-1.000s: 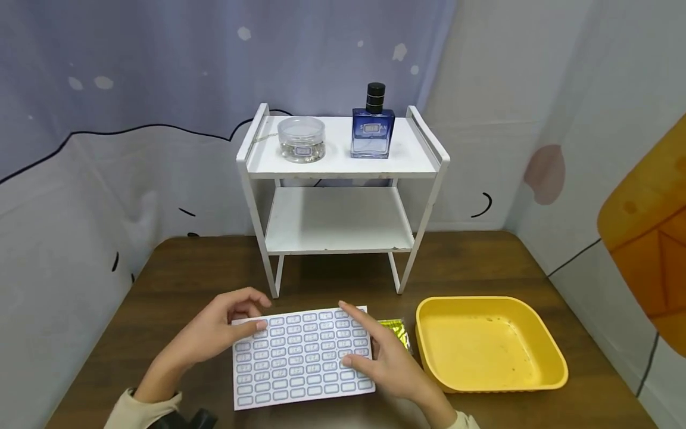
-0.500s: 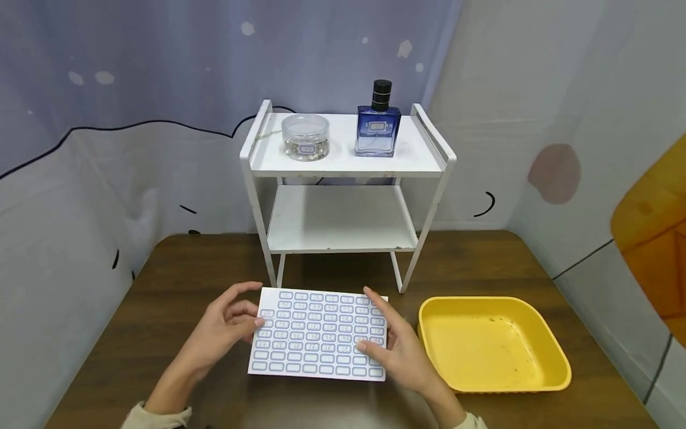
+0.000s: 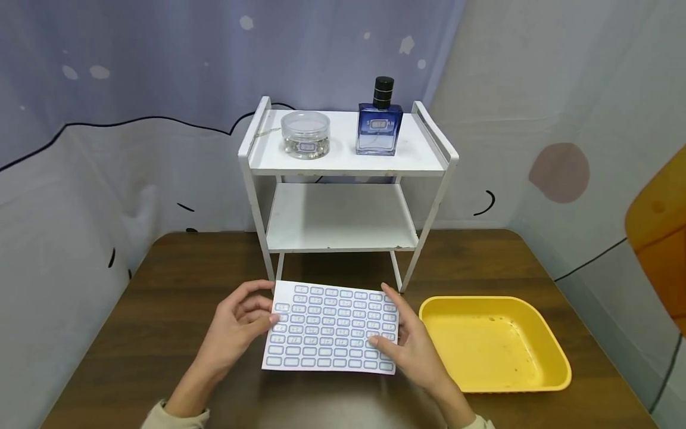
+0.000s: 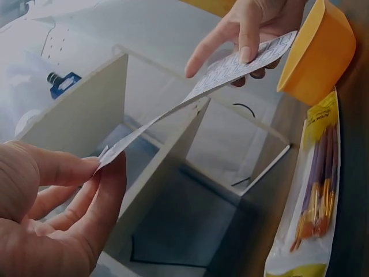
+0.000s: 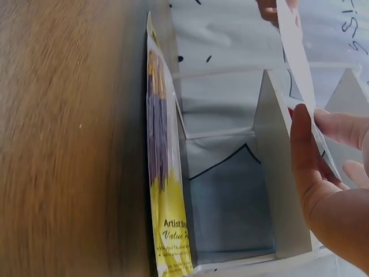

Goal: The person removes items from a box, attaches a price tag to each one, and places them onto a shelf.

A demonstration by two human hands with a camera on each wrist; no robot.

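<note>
A white sheet of blue-bordered sticker labels [image 3: 332, 328] is held up above the table between both hands. My left hand [image 3: 233, 325] pinches its left edge between thumb and fingertips; in the left wrist view a small white flap stands up at the thumb tip. At the opposite end, my right hand [image 3: 415, 342] grips the sheet, thumb on the printed face and other fingers behind. Below the sheet a clear and yellow pack of paintbrushes [image 4: 314, 184] lies on the table, hidden from the head view. Several labels in the upper left corner are gone, leaving plain white.
Behind the hands stands a white two-tier shelf [image 3: 343, 214]. On its top are a clear lidded jar [image 3: 305, 136] and a blue perfume bottle [image 3: 379, 128], each bearing a label. A yellow tray [image 3: 495, 345] sits right of my right hand on the brown table [image 3: 177, 280].
Both hands have carried the label sheet up and to the right, and its tilt has turned so the left end is higher. The yellow pack seen beside it earlier is now hidden behind it.
</note>
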